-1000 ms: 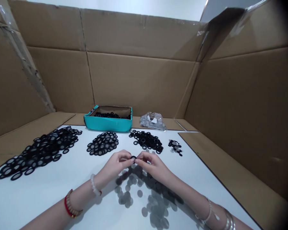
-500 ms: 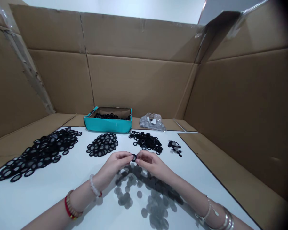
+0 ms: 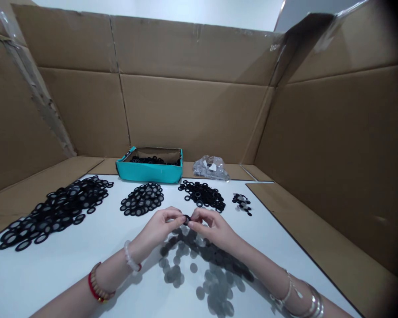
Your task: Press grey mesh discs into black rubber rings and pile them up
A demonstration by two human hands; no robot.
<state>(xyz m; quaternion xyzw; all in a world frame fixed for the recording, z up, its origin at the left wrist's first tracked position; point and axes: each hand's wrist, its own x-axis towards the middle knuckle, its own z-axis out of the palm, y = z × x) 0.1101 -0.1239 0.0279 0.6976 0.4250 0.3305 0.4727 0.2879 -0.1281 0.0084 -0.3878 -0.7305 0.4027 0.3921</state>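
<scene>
A small black ring (image 3: 186,219) is pinched between both hands above the middle of the white table (image 3: 126,282). My left hand (image 3: 164,224) grips its left side with thumb and forefinger. On the other side, the thumb and fingers of my right hand (image 3: 212,225) close on it too. Whether a disc sits inside the ring is too small to tell. Under and in front of my hands lie loose translucent grey discs (image 3: 215,287) and a band of darker discs (image 3: 215,254), partly hidden by my right forearm.
Black rings with pale centres form a large heap (image 3: 59,207) at left and a smaller heap (image 3: 142,199). Black rings (image 3: 202,194) and a little mixed pile (image 3: 242,204) lie farther right. Behind stand a teal box (image 3: 149,172) and a clear plastic bag (image 3: 210,168). Cardboard walls (image 3: 192,119) enclose the table.
The ring has turned slightly between my fingertips, its opening now less face-on. Both hands stay in nearly the same place.
</scene>
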